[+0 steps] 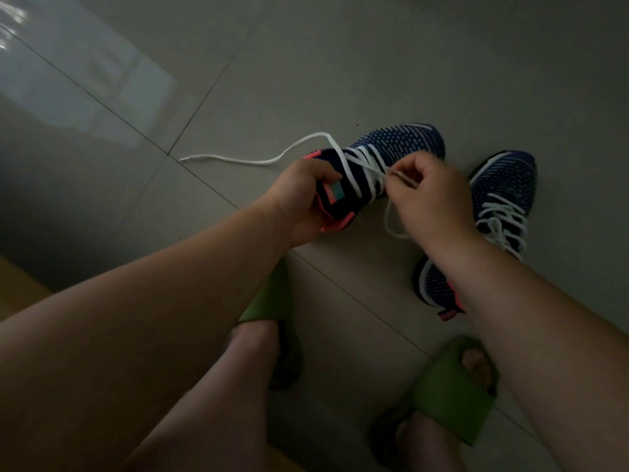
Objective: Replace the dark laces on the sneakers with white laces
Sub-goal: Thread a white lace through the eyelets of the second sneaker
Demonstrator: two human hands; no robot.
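Hands lacing a navy knit sneaker with coral heel trim [391, 148].
Left hand [303, 199] grips the heel, steadying it above the tiled floor [306, 63]; right hand [429, 192] pinches the flat white lace [360, 172] tip for threading. The second sneaker [503, 199] stands beside, already white-laced.

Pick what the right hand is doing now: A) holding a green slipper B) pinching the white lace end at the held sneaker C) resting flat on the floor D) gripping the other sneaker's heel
B: the right hand pinches the white lace end over the sneaker that the left hand grips at its heel.
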